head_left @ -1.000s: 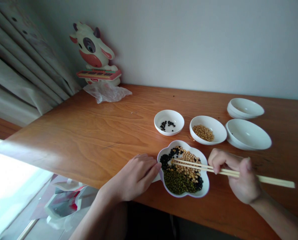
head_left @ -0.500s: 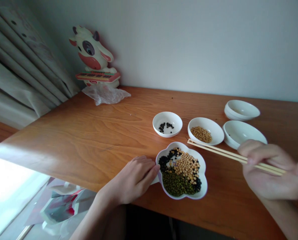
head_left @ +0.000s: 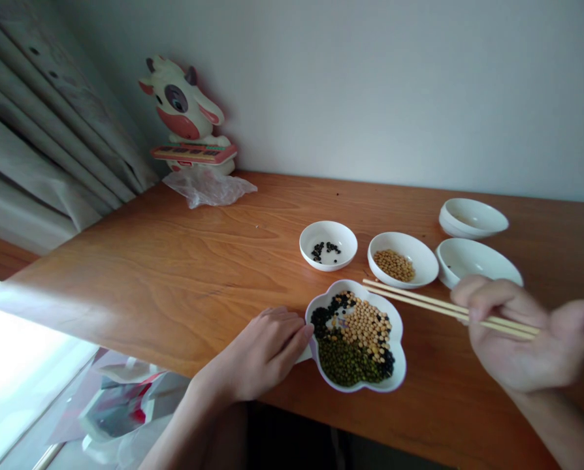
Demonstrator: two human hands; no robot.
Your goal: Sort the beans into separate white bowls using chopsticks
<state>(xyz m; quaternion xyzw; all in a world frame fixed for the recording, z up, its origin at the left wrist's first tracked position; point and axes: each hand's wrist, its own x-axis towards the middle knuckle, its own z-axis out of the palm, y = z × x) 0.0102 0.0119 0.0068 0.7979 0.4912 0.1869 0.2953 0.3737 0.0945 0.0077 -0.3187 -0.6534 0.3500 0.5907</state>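
Note:
My left hand (head_left: 275,349) is closed around the short handle of a white flower-shaped dish (head_left: 398,378) near the table's front edge. Tan soybeans (head_left: 368,326), green mung beans (head_left: 343,362) and black beans (head_left: 324,320) lie in separate patches there, slightly mixed. With my right hand (head_left: 515,333) I hold a pair of wooden chopsticks (head_left: 419,298). Their tips are close together over the dish's far rim, and I see no bean between them. Just beyond stand a white bowl (head_left: 345,236) with a few black beans and another bowl (head_left: 425,262) with soybeans.
Two more white bowls, one at the right (head_left: 490,254) and one behind it (head_left: 461,227), stand on the wooden table (head_left: 213,261). A cow-shaped toy keyboard (head_left: 194,153) and a crumpled clear plastic bag (head_left: 213,189) sit at the back left. A curtain (head_left: 51,150) hangs at the left.
My right hand and the chopsticks have shifted slightly left, bringing the tips from the soybean bowl's near edge to the flower-shaped dish's far rim. My left hand stays on the handle.

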